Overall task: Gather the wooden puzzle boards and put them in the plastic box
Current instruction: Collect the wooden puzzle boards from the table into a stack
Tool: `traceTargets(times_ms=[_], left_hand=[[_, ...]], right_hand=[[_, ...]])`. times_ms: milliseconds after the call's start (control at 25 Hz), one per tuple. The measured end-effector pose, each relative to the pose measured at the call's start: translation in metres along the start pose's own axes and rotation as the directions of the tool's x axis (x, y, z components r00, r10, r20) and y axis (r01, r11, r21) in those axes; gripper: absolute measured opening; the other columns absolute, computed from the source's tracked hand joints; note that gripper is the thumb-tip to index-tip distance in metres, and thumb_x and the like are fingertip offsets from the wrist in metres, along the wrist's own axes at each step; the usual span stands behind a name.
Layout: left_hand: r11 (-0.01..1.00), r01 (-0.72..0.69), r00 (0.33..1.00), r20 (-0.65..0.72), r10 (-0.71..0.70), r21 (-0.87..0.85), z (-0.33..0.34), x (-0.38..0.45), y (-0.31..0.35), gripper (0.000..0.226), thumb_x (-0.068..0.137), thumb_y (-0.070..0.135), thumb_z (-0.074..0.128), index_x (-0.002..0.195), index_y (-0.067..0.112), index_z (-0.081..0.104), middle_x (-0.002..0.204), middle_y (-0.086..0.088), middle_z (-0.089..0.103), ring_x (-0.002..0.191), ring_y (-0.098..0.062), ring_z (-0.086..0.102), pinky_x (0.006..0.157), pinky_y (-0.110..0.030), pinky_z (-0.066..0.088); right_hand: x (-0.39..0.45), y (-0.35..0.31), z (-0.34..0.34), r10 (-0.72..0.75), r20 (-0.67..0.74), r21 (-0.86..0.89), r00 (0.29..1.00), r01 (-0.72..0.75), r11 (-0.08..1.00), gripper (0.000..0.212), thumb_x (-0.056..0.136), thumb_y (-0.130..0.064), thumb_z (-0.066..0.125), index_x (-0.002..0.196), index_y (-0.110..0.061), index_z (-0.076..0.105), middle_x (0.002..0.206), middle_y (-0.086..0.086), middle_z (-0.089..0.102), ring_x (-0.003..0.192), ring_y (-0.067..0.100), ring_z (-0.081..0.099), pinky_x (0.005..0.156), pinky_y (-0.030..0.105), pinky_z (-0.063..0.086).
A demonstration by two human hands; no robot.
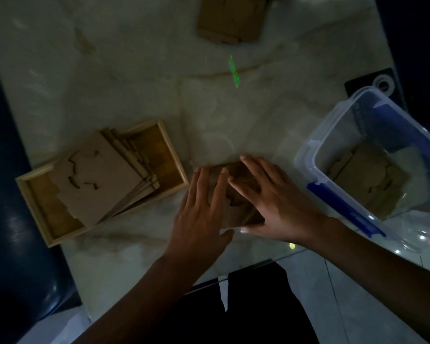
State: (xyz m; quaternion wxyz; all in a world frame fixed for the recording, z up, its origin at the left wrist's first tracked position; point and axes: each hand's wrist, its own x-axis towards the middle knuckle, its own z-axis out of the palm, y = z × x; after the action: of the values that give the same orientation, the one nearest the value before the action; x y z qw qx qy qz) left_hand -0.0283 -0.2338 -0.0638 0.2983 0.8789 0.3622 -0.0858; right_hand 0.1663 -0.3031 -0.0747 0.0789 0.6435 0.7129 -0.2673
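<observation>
Thin brown wooden puzzle board (236, 194) with a jagged cutout, flat on the pale marble desk (134, 70), left hand (204, 207) and right hand (271, 197) both flat-fingered pressing on it, more boards (102, 177) stacked in a wooden tray (47, 234), another in the clear plastic box (315, 145) right, dim room

The bench (134, 83) looks like glossy pale marble. The puzzle boards (102, 175) are matt wood, the tray (174, 150) lighter smooth wood. The box (358, 125) is clear shiny plastic.
</observation>
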Motion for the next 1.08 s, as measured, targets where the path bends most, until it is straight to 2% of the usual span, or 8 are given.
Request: traceTargets(times_ms=[120, 200, 360, 600, 800, 960, 1080], left_hand=[[0.997, 0.0, 1.0, 0.002, 0.0, 0.078, 0.0, 0.006, -0.001, 0.119, 0.067, 0.048, 0.081, 0.155, 0.012, 0.01, 0.163, -0.022, 0.013, 0.151, -0.036, 0.008, 0.119, -0.043, 0.017], [0.994, -0.003, 1.0, 0.013, 0.002, 0.113, 0.0, 0.009, -0.001, 0.119, 0.066, 0.049, 0.081, 0.155, 0.013, 0.012, 0.161, -0.024, 0.016, 0.151, -0.038, 0.01, 0.119, -0.043, 0.016], [0.983, -0.024, 1.0, 0.02, 0.021, 0.184, -0.001, 0.011, -0.002, 0.124, 0.06, 0.051, 0.083, 0.155, 0.015, 0.013, 0.157, -0.027, 0.026, 0.147, -0.043, 0.02, 0.115, -0.046, 0.024], [0.974, -0.02, 0.999, 0.039, 0.011, 0.227, -0.008, 0.02, 0.001, 0.12, 0.056, 0.055, 0.083, 0.152, 0.009, 0.027, 0.145, -0.026, 0.042, 0.135, -0.043, 0.04, 0.104, -0.048, 0.044], [0.957, -0.016, 0.995, 0.094, -0.012, 0.288, -0.015, 0.027, 0.003, 0.122, 0.055, 0.062, 0.082, 0.149, 0.005, 0.03, 0.145, -0.022, 0.042, 0.132, -0.039, 0.042, 0.102, -0.047, 0.045], [0.959, -0.025, 0.991, 0.131, -0.013, 0.284, -0.015, 0.019, 0.008, 0.118, 0.063, 0.055, 0.082, 0.152, 0.007, 0.022, 0.157, -0.021, 0.029, 0.145, -0.04, 0.027, 0.111, -0.049, 0.038], [0.97, -0.054, 0.994, 0.103, 0.03, 0.238, -0.017, 0.01, 0.011, 0.114, 0.058, 0.047, 0.086, 0.147, 0.008, 0.027, 0.156, -0.024, 0.033, 0.144, -0.041, 0.031, 0.106, -0.054, 0.043]], right_hand=[[-0.001, 0.001, -0.002, -0.005, 0.024, -0.029, 1.0, 0.006, 1.0, 0.109, 0.075, -0.073, 0.062, 0.159, -0.028, 0.007, 0.166, 0.021, -0.004, 0.152, 0.041, 0.001, 0.118, 0.059, 0.021], [0.0, 0.001, -0.003, -0.006, 0.025, -0.033, 1.0, 0.007, 0.999, 0.105, 0.075, -0.068, 0.065, 0.157, -0.027, 0.013, 0.165, 0.022, 0.001, 0.152, 0.042, 0.003, 0.117, 0.061, 0.025], [0.003, -0.001, -0.005, 0.003, 0.025, -0.038, 1.0, -0.002, 0.999, 0.105, 0.072, -0.064, 0.071, 0.155, -0.022, 0.022, 0.162, 0.024, 0.014, 0.15, 0.043, 0.012, 0.115, 0.06, 0.029], [0.009, 0.005, -0.008, -0.012, -0.021, -0.03, 1.0, 0.011, 0.999, 0.107, 0.063, -0.067, 0.072, 0.151, -0.023, 0.031, 0.15, 0.02, 0.032, 0.139, 0.038, 0.031, 0.112, 0.054, 0.036], [0.01, 0.015, -0.005, -0.049, -0.018, -0.061, 0.999, 0.048, 0.997, 0.104, 0.065, -0.073, 0.068, 0.151, -0.027, 0.032, 0.154, 0.017, 0.033, 0.139, 0.04, 0.034, 0.108, 0.056, 0.037], [0.006, 0.013, -0.007, -0.019, 0.033, -0.045, 0.999, 0.02, 0.999, 0.105, 0.07, -0.076, 0.064, 0.156, -0.032, 0.023, 0.165, 0.014, 0.017, 0.149, 0.037, 0.019, 0.114, 0.061, 0.029], [0.005, 0.006, -0.011, 0.026, 0.068, -0.029, 0.997, -0.024, 0.999, 0.108, 0.068, -0.077, 0.064, 0.157, -0.036, 0.019, 0.168, 0.011, -0.001, 0.154, 0.035, 0.001, 0.116, 0.065, 0.022]])
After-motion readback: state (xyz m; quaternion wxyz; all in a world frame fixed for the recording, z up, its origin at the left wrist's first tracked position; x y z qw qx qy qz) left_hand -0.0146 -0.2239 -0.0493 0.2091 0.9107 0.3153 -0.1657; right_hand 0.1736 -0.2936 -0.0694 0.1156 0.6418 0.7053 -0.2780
